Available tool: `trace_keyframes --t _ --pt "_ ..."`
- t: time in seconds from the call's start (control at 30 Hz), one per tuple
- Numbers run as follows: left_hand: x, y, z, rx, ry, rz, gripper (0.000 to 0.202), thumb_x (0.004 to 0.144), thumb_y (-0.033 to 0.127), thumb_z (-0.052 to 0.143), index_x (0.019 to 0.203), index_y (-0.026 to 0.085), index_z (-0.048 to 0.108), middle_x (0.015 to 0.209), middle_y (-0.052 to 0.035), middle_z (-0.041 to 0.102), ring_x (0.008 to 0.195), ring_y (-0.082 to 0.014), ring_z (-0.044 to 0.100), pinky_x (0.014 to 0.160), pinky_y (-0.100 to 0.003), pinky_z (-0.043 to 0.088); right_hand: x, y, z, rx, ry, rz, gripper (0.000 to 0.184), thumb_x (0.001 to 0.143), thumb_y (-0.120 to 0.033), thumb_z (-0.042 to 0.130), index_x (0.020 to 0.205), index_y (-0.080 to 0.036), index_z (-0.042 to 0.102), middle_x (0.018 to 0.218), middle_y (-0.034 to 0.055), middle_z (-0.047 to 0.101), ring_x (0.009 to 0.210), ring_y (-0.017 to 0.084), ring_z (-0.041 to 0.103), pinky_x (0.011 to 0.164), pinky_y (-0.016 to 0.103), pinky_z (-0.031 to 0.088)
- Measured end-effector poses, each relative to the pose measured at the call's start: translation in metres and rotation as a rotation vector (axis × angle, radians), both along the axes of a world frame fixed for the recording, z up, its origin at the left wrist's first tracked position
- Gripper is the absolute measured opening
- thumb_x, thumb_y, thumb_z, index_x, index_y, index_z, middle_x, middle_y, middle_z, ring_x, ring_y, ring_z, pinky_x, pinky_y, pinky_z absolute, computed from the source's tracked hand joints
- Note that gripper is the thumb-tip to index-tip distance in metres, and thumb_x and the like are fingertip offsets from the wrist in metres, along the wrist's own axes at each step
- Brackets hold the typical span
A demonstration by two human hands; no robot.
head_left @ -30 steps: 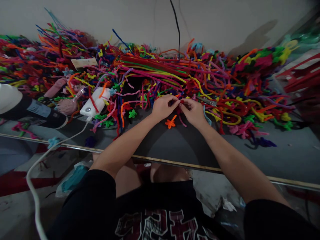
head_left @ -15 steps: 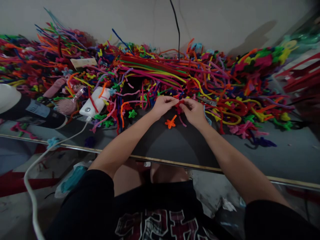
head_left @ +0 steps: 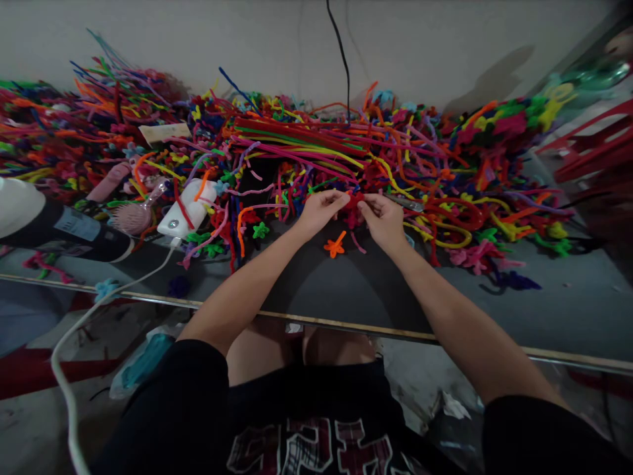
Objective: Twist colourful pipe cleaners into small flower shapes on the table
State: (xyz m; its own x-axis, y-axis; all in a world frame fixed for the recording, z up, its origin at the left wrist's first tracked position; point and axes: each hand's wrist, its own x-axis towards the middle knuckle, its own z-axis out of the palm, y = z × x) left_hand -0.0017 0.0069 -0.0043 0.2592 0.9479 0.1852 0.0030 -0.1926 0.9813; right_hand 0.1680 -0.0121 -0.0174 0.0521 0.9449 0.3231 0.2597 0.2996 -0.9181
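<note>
Between my fingertips is a small red pipe-cleaner flower (head_left: pixel 355 200), pinched from both sides above the dark table (head_left: pixel 341 290). My left hand (head_left: pixel 322 210) is closed on its left edge, thumb and forefinger together. On its right edge, my right hand (head_left: pixel 383 221) pinches it the same way. An orange pipe-cleaner flower (head_left: pixel 335 247) with a short stem lies on the table just below the hands. Beside my right hand, a metal tool, perhaps scissors (head_left: pixel 408 203), lies partly covered among pipe cleaners.
A heap of coloured pipe cleaners (head_left: pixel 301 142) runs along the wall. To the left are a white power bank (head_left: pixel 190 210) with a white cable (head_left: pixel 133 270), a pink hairbrush (head_left: pixel 136 214) and a dark bottle (head_left: pixel 74 227) lying on its side. A black cord (head_left: pixel 341 53) hangs down the wall.
The red flower shows more openly between my fingertips, which have spread slightly apart. The whole view has shifted a little; both hands stay over the same spot.
</note>
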Motion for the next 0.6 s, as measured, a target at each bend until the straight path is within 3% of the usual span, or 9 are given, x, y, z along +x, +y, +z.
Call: trace_keyframes --t 0.17,0.33,0.47,0.6 --pt "0.001 0.008 -0.013 0.106 0.125 0.022 0.023 0.083 0.038 0.064 0.090 0.016 0.066 0.071 0.0005 0.065 0.048 -0.0049 0.052 0.049 -0.020 0.042 0.001 0.001 -0.001 -0.074 0.012 0.016 0.046 0.078 -0.061 0.062 0.100 -0.021 0.069 0.066 0.0009 0.067 0.050 0.014 0.060 0.040 0.027 0.044" --pt "0.003 0.007 -0.008 0.094 0.138 0.045 0.019 0.088 0.034 0.058 0.087 0.018 0.067 0.067 0.0007 0.064 0.047 -0.0051 0.052 0.047 -0.020 0.042 0.002 0.000 0.000 -0.111 0.022 0.063 0.049 0.079 -0.062 0.060 0.108 -0.023 0.068 0.069 0.0017 0.069 0.050 0.015 0.062 0.041 0.027 0.045" --pt "0.003 0.005 -0.006 0.076 0.174 0.008 0.030 0.093 0.042 0.050 0.084 0.019 0.066 0.053 0.0031 0.055 0.046 -0.0068 0.050 0.046 -0.021 0.040 0.003 -0.001 0.004 -0.118 -0.011 0.093 0.048 0.080 -0.057 0.063 0.115 -0.024 0.066 0.068 0.0012 0.069 0.052 0.016 0.063 0.043 0.028 0.047" --pt "0.004 0.008 -0.009 -0.029 0.103 0.012 0.040 0.094 0.050 0.045 0.081 0.018 0.065 0.056 0.0006 0.058 0.047 -0.0084 0.054 0.045 -0.022 0.039 0.002 -0.003 0.008 -0.093 -0.025 0.093 0.045 0.078 -0.049 0.067 0.115 -0.024 0.066 0.064 -0.0006 0.067 0.049 0.014 0.060 0.046 0.029 0.049"
